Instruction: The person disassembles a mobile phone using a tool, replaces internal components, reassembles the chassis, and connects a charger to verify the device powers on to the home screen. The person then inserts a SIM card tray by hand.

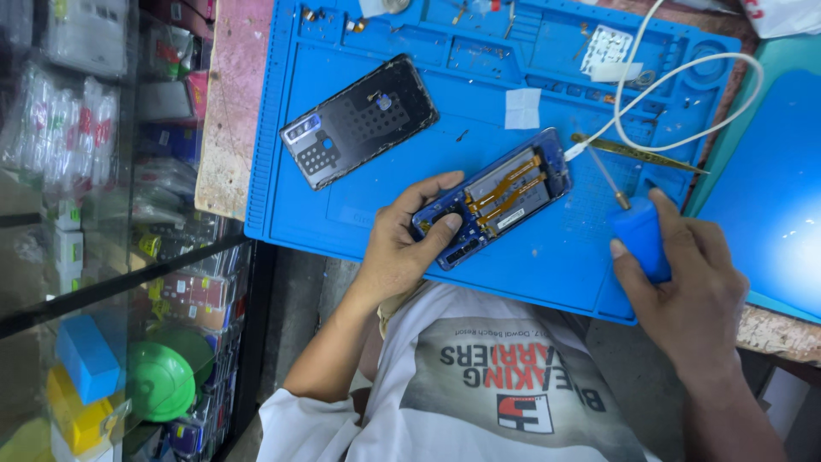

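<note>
An opened blue smartphone (505, 195) lies on a blue repair mat (547, 265), its insides with orange flex cables facing up. My left hand (402, 244) grips its lower end, thumb over the camera area. A white cable (676, 94) is plugged into the phone's far end. My right hand (693, 291) holds a blue-handled screwdriver (637, 235), its metal tip pointing toward the phone's far end, a short way off it. The phone's removed back cover (359, 120) lies inner side up on the mat, to the upper left.
Metal tweezers (641, 154) lie on the mat beyond the screwdriver. A small white square (522, 109) and small parts sit in the mat's far compartments. A glass display case (103, 214) with packaged goods stands at the left. A pink counter strip (231, 103) borders the mat.
</note>
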